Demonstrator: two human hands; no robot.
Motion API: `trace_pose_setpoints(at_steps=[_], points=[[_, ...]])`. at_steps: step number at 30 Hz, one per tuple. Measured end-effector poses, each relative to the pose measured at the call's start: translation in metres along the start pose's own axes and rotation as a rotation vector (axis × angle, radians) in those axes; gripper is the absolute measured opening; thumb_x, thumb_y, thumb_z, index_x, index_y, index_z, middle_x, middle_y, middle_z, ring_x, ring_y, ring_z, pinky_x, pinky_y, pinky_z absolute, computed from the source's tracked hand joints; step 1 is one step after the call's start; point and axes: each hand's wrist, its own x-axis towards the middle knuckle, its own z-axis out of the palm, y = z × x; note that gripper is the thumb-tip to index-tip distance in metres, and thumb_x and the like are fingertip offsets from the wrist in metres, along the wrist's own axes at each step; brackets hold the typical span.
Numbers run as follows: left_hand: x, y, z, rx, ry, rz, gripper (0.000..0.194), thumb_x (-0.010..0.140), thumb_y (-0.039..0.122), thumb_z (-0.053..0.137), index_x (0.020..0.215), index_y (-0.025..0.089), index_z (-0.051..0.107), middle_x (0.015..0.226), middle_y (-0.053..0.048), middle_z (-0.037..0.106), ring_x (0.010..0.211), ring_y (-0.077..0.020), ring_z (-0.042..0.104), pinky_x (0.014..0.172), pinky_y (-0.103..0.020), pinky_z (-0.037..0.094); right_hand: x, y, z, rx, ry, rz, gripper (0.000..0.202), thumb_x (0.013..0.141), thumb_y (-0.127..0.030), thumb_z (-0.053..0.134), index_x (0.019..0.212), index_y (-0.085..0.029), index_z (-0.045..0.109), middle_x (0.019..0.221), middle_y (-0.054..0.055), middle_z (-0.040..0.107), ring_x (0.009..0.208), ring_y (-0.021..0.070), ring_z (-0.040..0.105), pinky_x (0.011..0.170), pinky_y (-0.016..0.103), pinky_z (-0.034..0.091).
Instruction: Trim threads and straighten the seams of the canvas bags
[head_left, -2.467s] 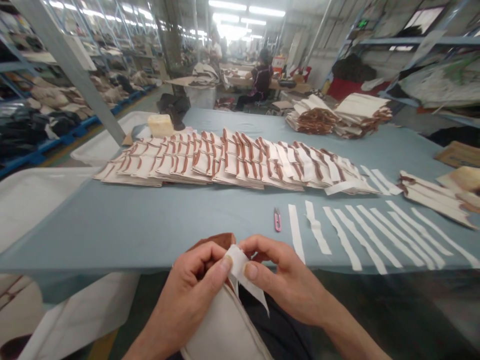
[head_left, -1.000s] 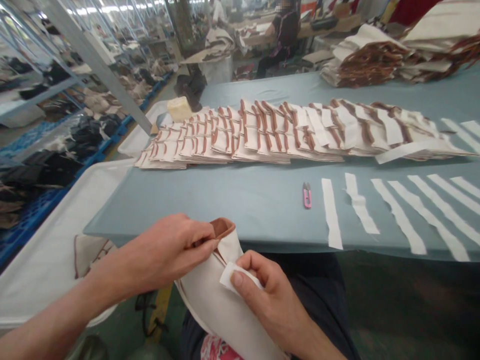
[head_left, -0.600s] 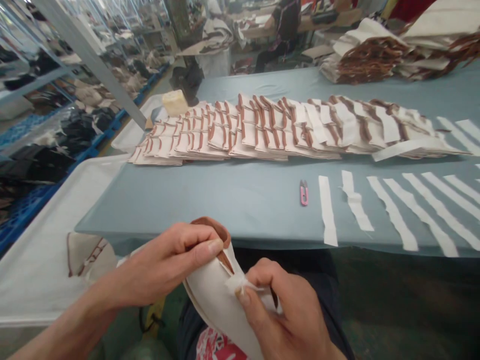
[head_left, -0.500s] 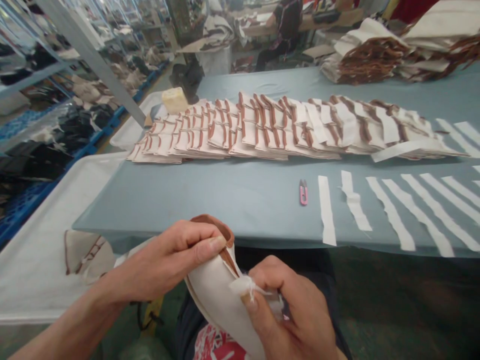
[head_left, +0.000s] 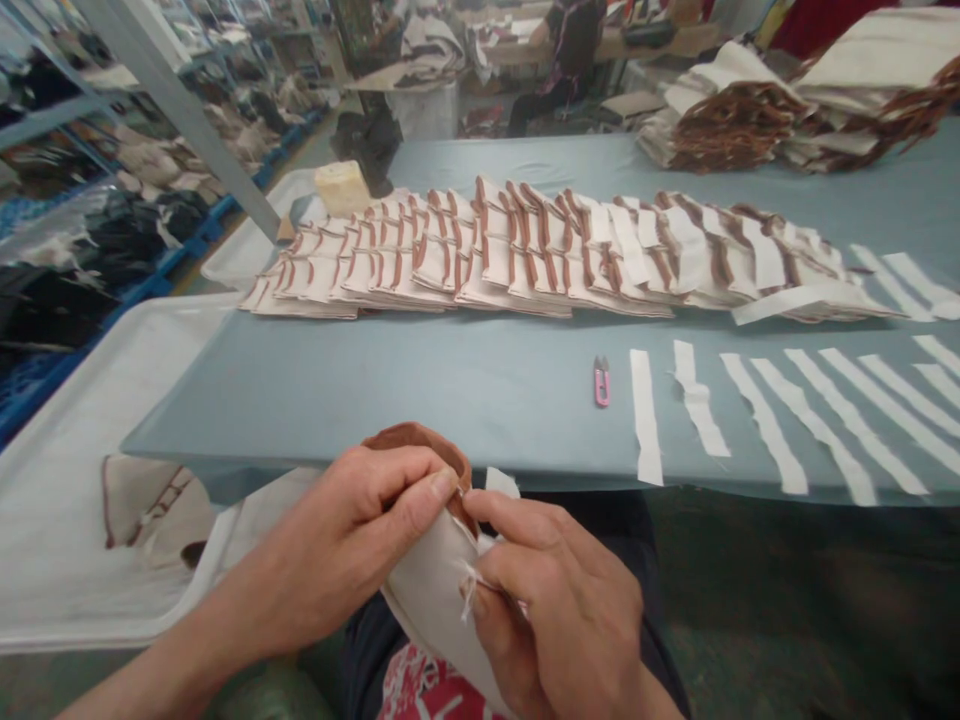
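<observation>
Fabric piece (head_left: 431, 575), cream with a brown rim, at lower centre: the left hand (head_left: 371, 530) pinches its rim; the right hand (head_left: 559, 580), close beside, pinches a white strip (head_left: 503, 483). Pink snips (head_left: 601, 384) lie beyond on the blue tabletop (head_left: 375, 380).

Pretty even, middling light on the pale blue-green cloth-covered table (head_left: 375, 370), with only soft shadows under the overlapping cream-and-brown fabric pieces (head_left: 525, 250). Background's hazy and soft (the slanted grey metal post (head_left: 187, 110) looks stretched, wide-angle style). Floor at lower right goes really dark.
</observation>
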Motion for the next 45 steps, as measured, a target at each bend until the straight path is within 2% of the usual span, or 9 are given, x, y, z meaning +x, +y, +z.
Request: trace_pose_setpoints(at_steps=[11,16,19,24,27,31,35,40,45], points=[[0.000,-0.009,0.022,0.146,0.210,-0.056,0.045,0.106,0.037,0.044,0.064,0.020,0.047,0.060,0.004,0.050,0.057,-0.0117,0.048,0.055,-0.026,0.032,-0.010,-0.007,0.027,-0.217,0.036,0.103,0.021,0.110,-0.025,0.042,0.095,-0.021,0.056,0.112,0.018,0.079,0.101,0.0219,0.079,0.079,0.029,0.063],[0.002,-0.017,0.024,-0.004,0.081,-0.055,0.046,0.106,0.040,0.043,0.066,0.019,0.053,0.063,0.003,0.054,0.060,-0.0121,0.048,0.058,-0.025,0.035,-0.015,-0.008,0.034,-0.170,-0.045,0.115,0.016,0.108,-0.020,0.042,0.100,-0.019,0.056,0.133,0.026,0.072,0.119,0.0261,0.075,0.087,0.032,0.063],[0.004,-0.021,0.016,-0.256,-0.025,-0.116,0.047,0.104,0.048,0.047,0.072,0.017,0.063,0.067,0.001,0.059,0.059,-0.0125,0.049,0.055,-0.023,0.037,-0.014,-0.006,0.025,0.027,-0.036,0.174,0.017,0.109,-0.025,0.042,0.097,-0.021,0.054,0.126,0.020,0.075,0.124,0.0255,0.071,0.091,0.033,0.061],[0.006,-0.027,0.004,-0.448,-0.176,-0.178,0.051,0.101,0.057,0.053,0.078,0.014,0.069,0.073,-0.003,0.062,0.060,-0.0127,0.050,0.052,-0.021,0.038,-0.003,0.004,-0.004,0.133,0.176,0.342,0.011,0.102,-0.023,0.056,0.091,-0.022,0.060,0.102,0.005,0.071,0.088,0.0158,0.070,0.079,0.027,0.056],[0.007,-0.028,0.004,-0.479,-0.178,-0.189,0.050,0.100,0.057,0.055,0.078,0.014,0.068,0.074,-0.003,0.063,0.061,-0.0122,0.050,0.052,-0.020,0.038,0.004,0.002,-0.009,0.346,0.088,0.547,0.018,0.102,-0.026,0.059,0.086,-0.023,0.064,0.071,-0.004,0.062,0.060,0.0107,0.057,0.056,0.020,0.046],[0.005,-0.029,0.004,-0.534,-0.156,-0.188,0.048,0.099,0.056,0.058,0.076,0.015,0.067,0.071,0.001,0.059,0.056,-0.0089,0.043,0.048,-0.018,0.033,0.005,-0.012,-0.002,0.565,-0.064,0.850,0.019,0.098,-0.037,0.066,0.087,-0.022,0.071,0.066,-0.003,0.069,0.054,0.0099,0.055,0.048,0.019,0.038],[0.000,-0.029,0.002,-0.563,-0.164,-0.182,0.046,0.101,0.054,0.056,0.078,0.016,0.067,0.067,0.002,0.055,0.053,-0.0081,0.039,0.046,-0.017,0.030,0.008,-0.025,0.000,0.668,-0.101,1.113,0.033,0.093,-0.051,0.068,0.082,-0.020,0.066,0.054,-0.004,0.058,0.047,0.0081,0.041,0.045,0.020,0.031],[0.000,-0.024,0.000,-0.467,-0.094,-0.105,0.047,0.103,0.051,0.052,0.076,0.016,0.067,0.073,0.001,0.057,0.055,-0.0094,0.045,0.047,-0.019,0.034,0.021,-0.025,-0.001,0.672,-0.116,1.135,0.037,0.093,-0.055,0.065,0.080,-0.020,0.061,0.053,-0.006,0.053,0.045,0.0073,0.035,0.042,0.020,0.027],[0.005,-0.019,-0.001,-0.286,0.060,-0.001,0.046,0.105,0.046,0.047,0.077,0.015,0.067,0.084,-0.002,0.065,0.063,-0.0115,0.053,0.053,-0.021,0.039,0.032,-0.010,0.006,0.504,-0.170,0.973,0.030,0.096,-0.047,0.062,0.080,-0.021,0.061,0.053,-0.006,0.055,0.046,0.0080,0.039,0.042,0.019,0.027]])
